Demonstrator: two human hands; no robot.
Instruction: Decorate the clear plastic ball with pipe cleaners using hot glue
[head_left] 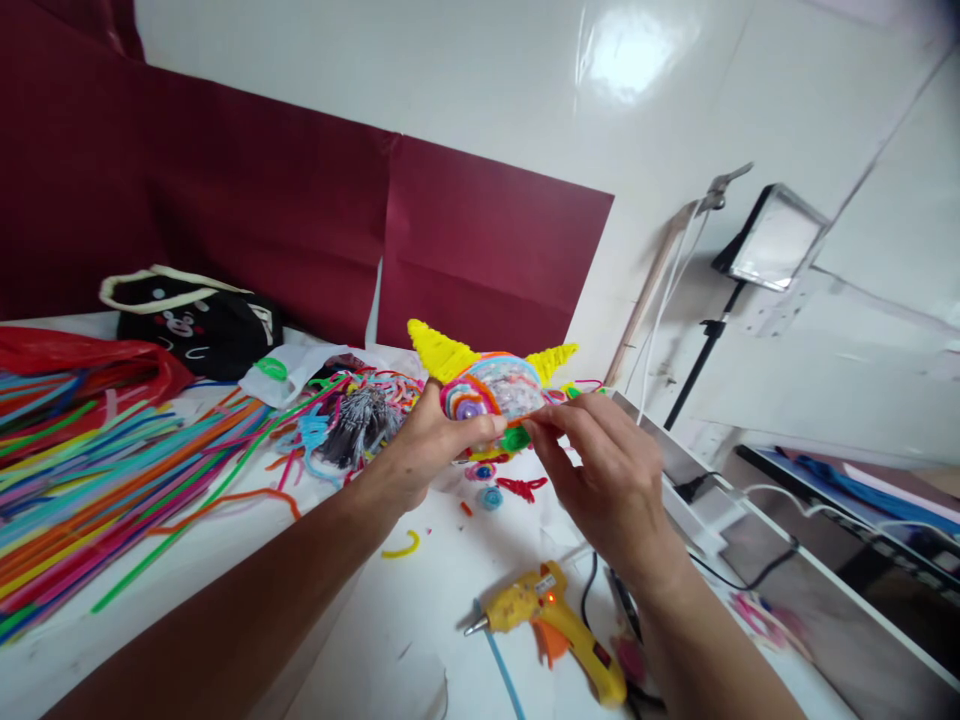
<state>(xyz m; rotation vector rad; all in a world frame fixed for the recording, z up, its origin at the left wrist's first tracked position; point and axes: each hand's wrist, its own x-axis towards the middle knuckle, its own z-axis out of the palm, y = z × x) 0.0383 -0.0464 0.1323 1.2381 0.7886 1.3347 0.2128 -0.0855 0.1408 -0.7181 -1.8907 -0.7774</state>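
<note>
A round craft figure (pixel 510 385) covered in coloured pipe cleaners, with two yellow horns or ears (pixel 442 350) and a ringed eye, is held up above the white table. My left hand (pixel 439 435) is closed on its left side, thumb across the front. My right hand (pixel 600 455) pinches an orange pipe cleaner (pixel 516 422) against the figure's front, just above a green patch (pixel 515 438). Below the hands, a small blue coil (pixel 490 498) and a twisted red pipe cleaner (pixel 522 488) lie on the table.
A yellow glue gun (pixel 555 610) with a lit orange light lies near my right forearm. Many loose pipe cleaners (pixel 150 500) spread over the left side, beside a dark tinsel bundle (pixel 364 425). Behind stands a black pouch (pixel 195 325). A lamp (pixel 776 240) on a stand is at right.
</note>
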